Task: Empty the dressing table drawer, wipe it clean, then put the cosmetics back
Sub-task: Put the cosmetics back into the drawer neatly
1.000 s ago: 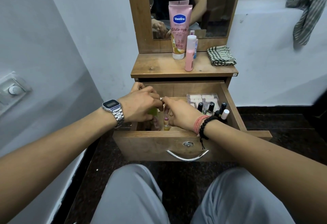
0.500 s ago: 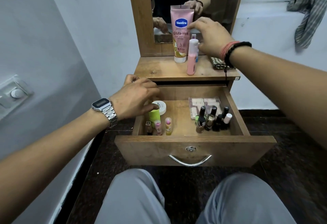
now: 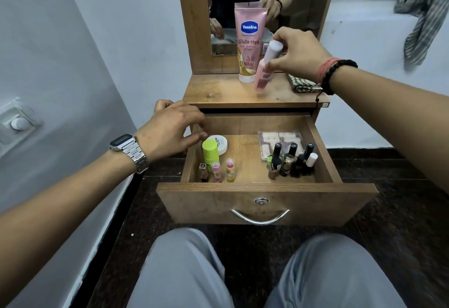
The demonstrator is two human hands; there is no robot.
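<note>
At centre frame, an open wooden drawer (image 3: 267,200) holds cosmetics: a green stick (image 3: 210,152), a white jar (image 3: 220,144), small lip balms (image 3: 216,173) and nail polish bottles (image 3: 292,160). The left hand (image 3: 173,129), grip released, hovers over the drawer's left edge. Above, the right hand (image 3: 297,51) grasps a tilted pink bottle (image 3: 266,68) over the worktop (image 3: 218,91), beside a tall pink tube (image 3: 248,45).

— What do I have in the drawer (image 3: 267,200)?

— It's pulled open. A lime-green stick (image 3: 210,152) and a white jar (image 3: 220,143) stand at the left, three small lip balms (image 3: 216,172) in front, dark nail polish bottles (image 3: 291,162) clustered right.

— And the pink bottle (image 3: 266,68)?

— Tilted above the surface, pinched in my right hand (image 3: 298,52).
</note>
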